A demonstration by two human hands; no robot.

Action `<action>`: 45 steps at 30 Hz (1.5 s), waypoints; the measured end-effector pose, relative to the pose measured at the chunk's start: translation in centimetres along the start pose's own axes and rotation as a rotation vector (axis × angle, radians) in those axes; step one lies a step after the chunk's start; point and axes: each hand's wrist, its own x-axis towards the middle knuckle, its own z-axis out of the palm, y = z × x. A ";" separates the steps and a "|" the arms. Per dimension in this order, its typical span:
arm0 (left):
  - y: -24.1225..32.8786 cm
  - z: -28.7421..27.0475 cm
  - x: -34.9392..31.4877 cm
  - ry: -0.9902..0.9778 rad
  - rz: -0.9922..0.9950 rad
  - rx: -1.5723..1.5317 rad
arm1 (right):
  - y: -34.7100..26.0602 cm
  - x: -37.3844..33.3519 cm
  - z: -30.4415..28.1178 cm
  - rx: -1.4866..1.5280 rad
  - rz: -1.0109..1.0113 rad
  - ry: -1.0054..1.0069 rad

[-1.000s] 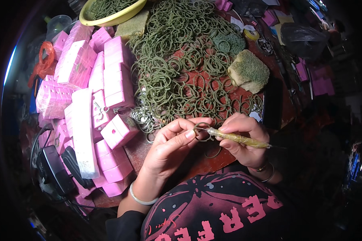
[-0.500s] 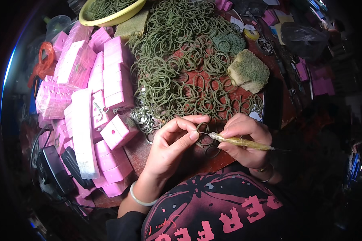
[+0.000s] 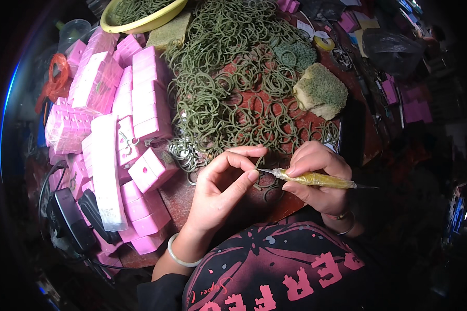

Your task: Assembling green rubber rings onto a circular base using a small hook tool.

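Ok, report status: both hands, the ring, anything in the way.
Left hand pinching a green ring. Right hand shut on yellow-wrapped pointed tool, tip at the ring. Heap of green rings just beyond; pink boxes to the left.

Both my forearms enter from the lower edge and my hands meet near the centre, just apart. My left hand point(image 3: 220, 189) is raised with the wrist bent, palm turned toward me, thumb and forefinger curled together in a pinch at the fingertips point(image 3: 251, 175), the remaining fingers loosely arched behind. A pale bangle sits on my left wrist. My right hand point(image 3: 316, 179) is closed in a pen-style grip, knuckles up, thumb pressed against the forefinger. A thin bracelet circles my right wrist.
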 end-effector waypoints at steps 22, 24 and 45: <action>0.0 -0.2 -0.1 -0.001 -0.208 -0.380 | 1.1 -0.2 0.5 0.166 0.052 0.023; 0.0 -0.2 -0.2 0.004 -0.215 -0.398 | 1.1 -0.3 0.5 0.146 0.034 -0.004; 0.3 0.0 0.0 -0.023 -0.250 -0.535 | 1.3 -0.8 0.5 0.257 0.156 -0.001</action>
